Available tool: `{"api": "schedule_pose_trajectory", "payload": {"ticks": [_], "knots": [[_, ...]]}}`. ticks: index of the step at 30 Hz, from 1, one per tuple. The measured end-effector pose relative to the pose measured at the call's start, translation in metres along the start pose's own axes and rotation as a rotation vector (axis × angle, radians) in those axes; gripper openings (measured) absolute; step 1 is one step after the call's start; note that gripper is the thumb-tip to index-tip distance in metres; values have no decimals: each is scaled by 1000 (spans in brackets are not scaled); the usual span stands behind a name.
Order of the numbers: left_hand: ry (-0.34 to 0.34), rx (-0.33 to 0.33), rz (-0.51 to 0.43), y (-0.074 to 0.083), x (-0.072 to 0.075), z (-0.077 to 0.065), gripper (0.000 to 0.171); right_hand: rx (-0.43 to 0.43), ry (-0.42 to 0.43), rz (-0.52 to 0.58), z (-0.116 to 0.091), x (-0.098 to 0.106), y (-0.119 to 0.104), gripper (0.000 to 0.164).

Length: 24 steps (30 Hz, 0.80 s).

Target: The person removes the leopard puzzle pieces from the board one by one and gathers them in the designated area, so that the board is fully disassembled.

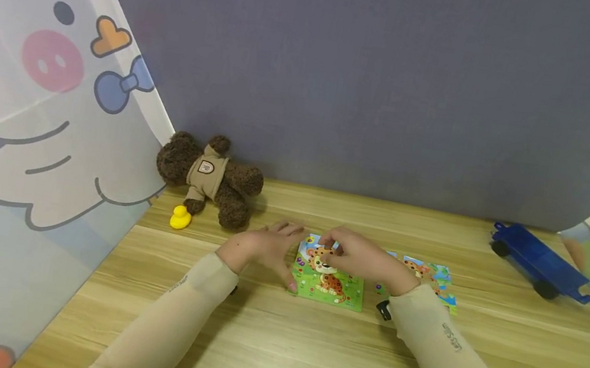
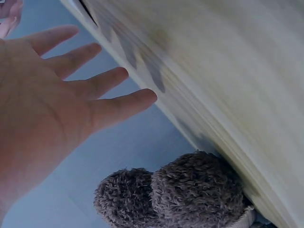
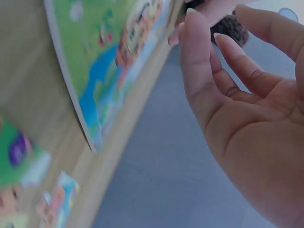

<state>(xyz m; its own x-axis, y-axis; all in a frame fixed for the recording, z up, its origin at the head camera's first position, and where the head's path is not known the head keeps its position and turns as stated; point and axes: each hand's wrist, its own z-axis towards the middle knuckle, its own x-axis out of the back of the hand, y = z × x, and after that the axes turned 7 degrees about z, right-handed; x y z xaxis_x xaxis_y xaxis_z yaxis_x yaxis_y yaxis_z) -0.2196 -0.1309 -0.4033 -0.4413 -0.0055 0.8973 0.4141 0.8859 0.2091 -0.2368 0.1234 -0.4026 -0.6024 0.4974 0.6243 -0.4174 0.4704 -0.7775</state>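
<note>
Puzzle board point(image 1: 329, 286) with a spotted cat, flat on a wooden table point(image 1: 268, 353).

The left hand point(image 1: 270, 247) spreads its fingers at the board's left edge, holding nothing; whether the thumb touches it, I cannot tell. The right hand point(image 1: 361, 257) hangs over the board's upper right, fingers loosely bent, thumb and fingertips apart. Loose picture pieces point(image 1: 442, 273) lie to the right, partly hidden by the right wrist.

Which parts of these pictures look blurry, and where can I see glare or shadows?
Head view: a pale sheen on the table, and a dark shadow beside the left sleeve; left wrist view: finger-shaped shadows on the washed-out table, the teddy bear showing crisper fur; right wrist view: the puzzle and loose pieces look soft.
</note>
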Motion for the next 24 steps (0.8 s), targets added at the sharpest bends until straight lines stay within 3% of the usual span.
{"api": "schedule_pose_trajectory", "payload": {"ticks": [9,24], "knots": [[-33,9,33,-1,-4,3,137,-39,-71,86,15,-23,3,48],[-35,28,36,-3,-7,6,135,-81,-93,-16,22,-37,-2,45]]}}
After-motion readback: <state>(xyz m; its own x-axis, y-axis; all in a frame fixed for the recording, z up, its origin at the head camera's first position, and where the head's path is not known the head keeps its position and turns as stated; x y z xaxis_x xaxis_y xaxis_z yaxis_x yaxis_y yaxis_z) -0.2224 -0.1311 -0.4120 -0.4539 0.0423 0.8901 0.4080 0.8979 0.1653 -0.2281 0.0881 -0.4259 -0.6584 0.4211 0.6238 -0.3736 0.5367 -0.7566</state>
